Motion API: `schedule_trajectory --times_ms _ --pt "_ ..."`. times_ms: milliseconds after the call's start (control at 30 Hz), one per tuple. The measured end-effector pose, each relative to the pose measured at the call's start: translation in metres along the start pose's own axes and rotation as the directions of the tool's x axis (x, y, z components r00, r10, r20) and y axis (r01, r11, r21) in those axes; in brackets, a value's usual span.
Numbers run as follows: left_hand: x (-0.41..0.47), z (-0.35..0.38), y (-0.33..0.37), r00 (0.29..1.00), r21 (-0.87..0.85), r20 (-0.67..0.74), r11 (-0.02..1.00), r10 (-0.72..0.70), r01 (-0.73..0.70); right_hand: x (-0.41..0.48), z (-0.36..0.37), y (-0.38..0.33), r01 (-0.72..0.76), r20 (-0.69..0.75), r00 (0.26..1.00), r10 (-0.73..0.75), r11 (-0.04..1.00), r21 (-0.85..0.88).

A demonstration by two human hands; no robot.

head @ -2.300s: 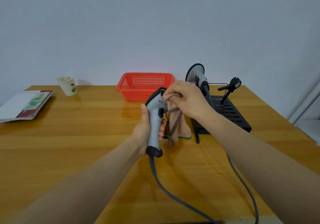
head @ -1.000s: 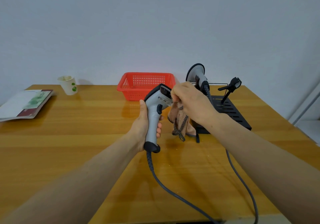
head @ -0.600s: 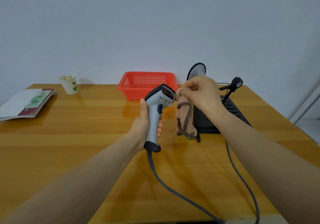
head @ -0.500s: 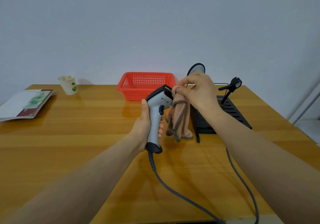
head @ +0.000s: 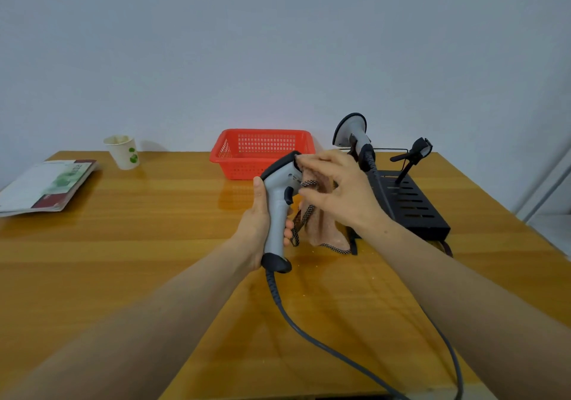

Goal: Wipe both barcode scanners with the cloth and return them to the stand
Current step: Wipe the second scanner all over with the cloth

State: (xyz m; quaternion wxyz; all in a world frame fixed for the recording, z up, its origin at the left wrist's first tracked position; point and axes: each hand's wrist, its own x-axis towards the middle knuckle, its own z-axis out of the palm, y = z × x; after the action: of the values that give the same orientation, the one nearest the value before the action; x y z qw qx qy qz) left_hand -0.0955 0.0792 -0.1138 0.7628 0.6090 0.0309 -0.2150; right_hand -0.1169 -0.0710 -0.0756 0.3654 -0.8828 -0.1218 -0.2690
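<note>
My left hand (head: 255,229) grips the handle of a grey barcode scanner (head: 278,211) and holds it upright above the table. My right hand (head: 340,195) holds a pink cloth (head: 323,226) with a checked border against the scanner's head, and the cloth hangs down beside the handle. A second grey scanner (head: 353,134) sits in the black stand (head: 414,211) behind my right hand. The stand's other holder (head: 412,155) on the right is empty.
A red plastic basket (head: 262,152) stands at the back of the wooden table. A paper cup (head: 122,151) and a booklet (head: 46,185) lie far left. The held scanner's grey cable (head: 312,338) trails to the front edge, beside another cable (head: 448,350).
My right hand brought the cloth back down onto the scanner's head and its fingers spread. The scanner in my left hand stayed almost in place.
</note>
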Motion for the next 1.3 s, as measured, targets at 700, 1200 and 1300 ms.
schedule_trajectory --times_ms 700,1200,1300 --pt "0.0 -0.003 0.0 0.993 0.078 -0.074 0.993 0.097 -0.091 0.017 -0.007 0.003 -0.069 0.118 0.986 0.114 0.939 -0.336" --pt "-0.003 -0.001 -0.001 0.978 0.159 -0.1 0.973 0.182 -0.165 0.016 -0.006 -0.009 -0.501 0.198 0.865 0.461 0.79 0.352" --pt "-0.003 -0.001 -0.002 0.974 0.173 -0.113 0.969 0.198 -0.177 0.017 -0.004 -0.012 -0.482 0.201 0.876 0.438 0.781 0.397"
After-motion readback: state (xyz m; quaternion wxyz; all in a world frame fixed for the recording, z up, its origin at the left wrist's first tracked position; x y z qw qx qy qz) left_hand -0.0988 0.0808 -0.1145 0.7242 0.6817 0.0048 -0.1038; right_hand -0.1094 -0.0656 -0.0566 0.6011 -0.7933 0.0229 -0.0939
